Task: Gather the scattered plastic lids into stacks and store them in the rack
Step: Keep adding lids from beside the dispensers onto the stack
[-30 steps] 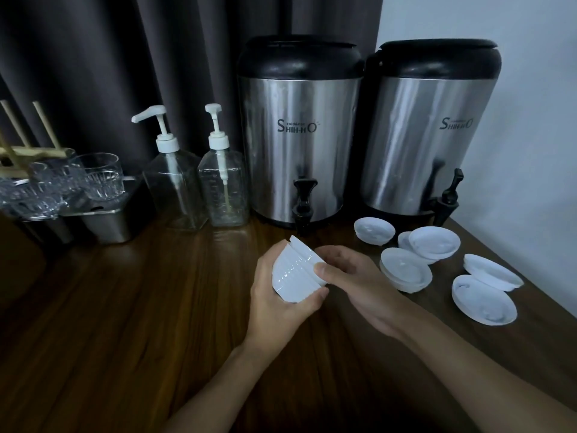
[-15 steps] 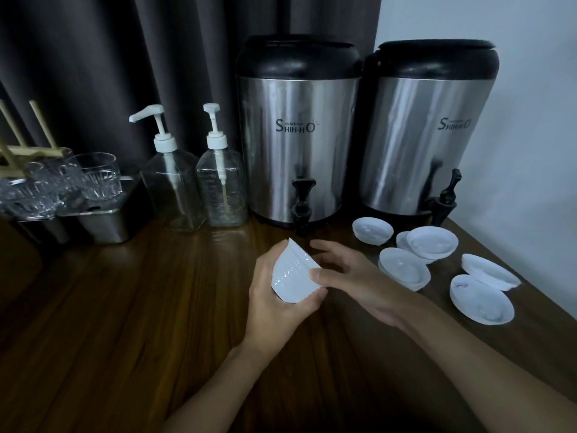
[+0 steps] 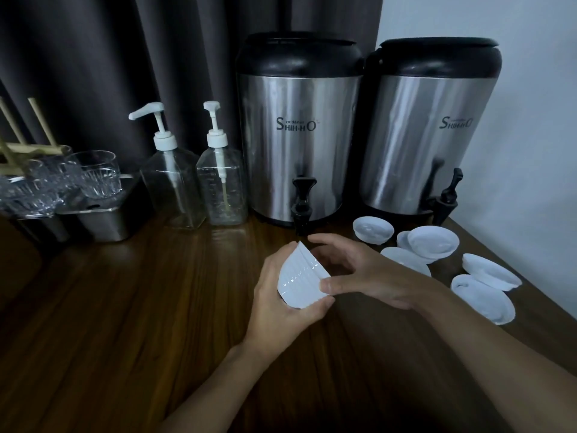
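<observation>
My left grip (image 3: 281,304) is curled round a stack of lids (image 3: 299,281), held just above the tabletop (image 3: 125,307). My right grip (image 3: 371,276) is loosely spread, and only its thumb touches the stack's lower edge. The stack is tilted, ribbed side toward me, upper corner pointing away at the urns. Loose lids (image 3: 432,243) lie to the right. The left urn (image 3: 296,135) reads "SHIH-HO cold&hot". The right urn (image 3: 427,135) reads "SHIH-HO", its small print blurred.

dim, bluish indoor light; soft glare streaks on the steel dispensers (image 3: 299,135); wide-angle bending at edges.
</observation>
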The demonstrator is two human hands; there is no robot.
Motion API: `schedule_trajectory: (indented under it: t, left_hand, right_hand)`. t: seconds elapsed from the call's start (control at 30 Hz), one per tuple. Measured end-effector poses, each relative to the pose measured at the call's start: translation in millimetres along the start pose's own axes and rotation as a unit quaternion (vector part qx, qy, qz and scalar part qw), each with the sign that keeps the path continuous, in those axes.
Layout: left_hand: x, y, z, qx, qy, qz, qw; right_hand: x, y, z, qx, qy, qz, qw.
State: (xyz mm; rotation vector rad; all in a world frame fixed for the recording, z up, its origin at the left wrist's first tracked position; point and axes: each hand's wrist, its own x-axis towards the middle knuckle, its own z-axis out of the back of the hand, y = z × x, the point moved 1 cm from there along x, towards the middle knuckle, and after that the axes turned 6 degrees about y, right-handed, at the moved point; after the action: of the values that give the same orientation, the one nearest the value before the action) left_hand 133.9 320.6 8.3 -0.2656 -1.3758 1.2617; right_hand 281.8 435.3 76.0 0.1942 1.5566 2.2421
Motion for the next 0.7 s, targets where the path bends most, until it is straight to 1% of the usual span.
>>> schedule_trajectory:
  t: [0.23,0.37,0.57,0.7]
  left_hand:
    - [1,-4,-1,-0.02,-0.007,-0.015,1.0]
    - [2,-2,-1,0.004,-0.002,-0.027,1.0]
    - [1,1,-1,0.007,0.002,-0.027,1.0]
    - [0,4,-1,0.001,0.005,-0.02,1.0]
  right_hand:
    - [1,-7,-2,-0.002,-0.006,0.009,1.0]
    - [1,-8,0,-0.007,0.001,0.001,1.0]
    - [1,-3,8,-0.009,0.047,0.018,0.999]
    - [4,-2,9,-0.014,0.062,0.013,0.998]
